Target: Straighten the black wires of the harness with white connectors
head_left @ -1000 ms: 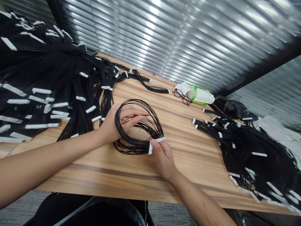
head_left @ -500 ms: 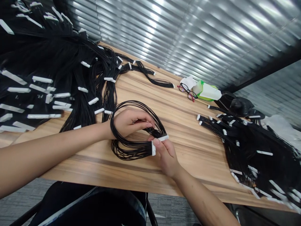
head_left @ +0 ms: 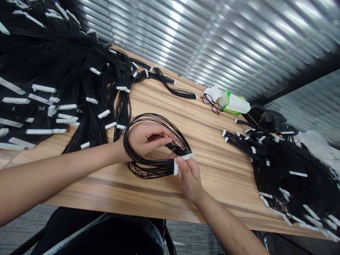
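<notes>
Black wire harness [head_left: 156, 165] looped over the wooden counter [head_left: 223, 187]

The harness is bent into a round loop in front of the person, above the near middle of the counter, its two white connectors [head_left: 175, 167] brought close together at the loop's right side; whether the lowest wires touch the wood cannot be told. The right hand [head_left: 190, 179] has its fingers closed, thumb pressed down, pinching the connector ends; the left hand [head_left: 140, 139] reaches inside the loop, fingers curled and thumb almost meeting the index fingertip beside the far wires, though whether they grip any strands cannot be told; other wires pass across the back of that hand near the wrist.

A large heap of harnesses [head_left: 53, 53] spreads at left; a smaller pile [head_left: 289, 156] lies at right; a few loose harnesses [head_left: 176, 92] stretch along the back; eyeglasses [head_left: 212, 103] rest near a green-and-white tissue pack [head_left: 235, 103], before a corrugated metal panel [head_left: 191, 39].
</notes>
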Motion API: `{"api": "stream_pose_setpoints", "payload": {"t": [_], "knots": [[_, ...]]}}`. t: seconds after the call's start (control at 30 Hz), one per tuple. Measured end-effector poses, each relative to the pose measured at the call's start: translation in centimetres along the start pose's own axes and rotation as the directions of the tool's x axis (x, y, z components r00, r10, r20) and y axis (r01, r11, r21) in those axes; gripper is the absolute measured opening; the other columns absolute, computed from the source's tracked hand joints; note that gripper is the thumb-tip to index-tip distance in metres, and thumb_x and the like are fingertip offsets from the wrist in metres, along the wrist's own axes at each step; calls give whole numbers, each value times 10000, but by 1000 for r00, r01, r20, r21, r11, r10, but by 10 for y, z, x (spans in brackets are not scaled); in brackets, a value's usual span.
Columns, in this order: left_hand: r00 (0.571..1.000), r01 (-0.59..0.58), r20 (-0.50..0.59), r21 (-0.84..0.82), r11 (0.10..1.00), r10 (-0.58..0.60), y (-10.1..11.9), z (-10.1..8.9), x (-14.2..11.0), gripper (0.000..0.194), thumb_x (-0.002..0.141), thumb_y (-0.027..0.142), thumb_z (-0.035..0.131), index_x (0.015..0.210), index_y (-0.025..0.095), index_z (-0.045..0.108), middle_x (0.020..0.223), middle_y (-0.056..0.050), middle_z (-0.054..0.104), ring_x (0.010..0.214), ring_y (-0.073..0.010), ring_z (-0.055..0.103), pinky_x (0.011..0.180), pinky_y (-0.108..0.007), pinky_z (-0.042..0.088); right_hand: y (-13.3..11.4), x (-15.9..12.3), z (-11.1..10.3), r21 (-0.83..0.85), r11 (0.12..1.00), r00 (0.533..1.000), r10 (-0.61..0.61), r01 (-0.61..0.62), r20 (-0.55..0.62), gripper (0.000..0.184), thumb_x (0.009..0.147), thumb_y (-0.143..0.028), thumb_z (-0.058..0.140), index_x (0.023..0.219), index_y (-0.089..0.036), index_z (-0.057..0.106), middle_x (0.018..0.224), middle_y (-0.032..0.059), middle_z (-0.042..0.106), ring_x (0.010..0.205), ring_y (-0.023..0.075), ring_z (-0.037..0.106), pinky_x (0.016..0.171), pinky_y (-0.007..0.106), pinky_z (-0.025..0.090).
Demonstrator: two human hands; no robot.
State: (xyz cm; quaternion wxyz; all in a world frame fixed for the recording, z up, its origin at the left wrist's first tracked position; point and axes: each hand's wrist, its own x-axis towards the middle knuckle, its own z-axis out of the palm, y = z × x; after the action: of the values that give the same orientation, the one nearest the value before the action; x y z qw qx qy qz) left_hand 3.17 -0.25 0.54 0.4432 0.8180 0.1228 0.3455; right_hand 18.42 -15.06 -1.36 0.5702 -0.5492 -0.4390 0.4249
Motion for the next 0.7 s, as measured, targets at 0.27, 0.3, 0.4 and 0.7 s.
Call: {"api": "stream_pose_setpoints", "payload": {"t": [0.27, 0.3, 0.4, 0.7], "knots": [[939, 329, -165, 177, 928, -302, -3, -2, -8, 144, 926, 337, 609, 1006, 218, 589, 627, 102, 459, 535, -66, 419, 533, -191, 340, -1, 17, -1, 78, 996, 890, 9, 30, -456, 422, 829, -633, 694, 844, -211, 687, 767, 10, 648, 643, 140, 527, 688, 323, 529], [939, 321, -191, 187, 929, -286, -2, -1, -9, 121, 913, 301, 595, 988, 228, 535, 627, 110, 410, 521, -64, 394, 528, -195, 326, 0, 17, 0, 71, 997, 894, 7, 28, -447, 426, 838, -634, 680, 852, -209, 684, 755, 10, 643, 636, 141, 526, 651, 315, 516], [962, 197, -249, 342, 919, -113, 6, 1, -10, 145, 886, 208, 561, 881, 232, 418, 743, 80, 474, 547, -58, 389, 537, -218, 313, 1, 15, 2, 67, 997, 912, 4, 26, -410, 442, 863, -644, 650, 865, -203, 682, 671, -5, 606, 600, 140, 516, 548, 289, 452], [849, -287, 48, 878, 383, 526, 19, 4, -10, 135, 937, 213, 711, 955, 347, 710, 943, 92, 786, 988, -160, 682, 858, -389, 326, 2, 11, 6, 48, 998, 909, -5, 27, -416, 484, 846, -684, 665, 847, -201, 689, 619, -25, 578, 581, 131, 501, 541, 281, 412]]}}
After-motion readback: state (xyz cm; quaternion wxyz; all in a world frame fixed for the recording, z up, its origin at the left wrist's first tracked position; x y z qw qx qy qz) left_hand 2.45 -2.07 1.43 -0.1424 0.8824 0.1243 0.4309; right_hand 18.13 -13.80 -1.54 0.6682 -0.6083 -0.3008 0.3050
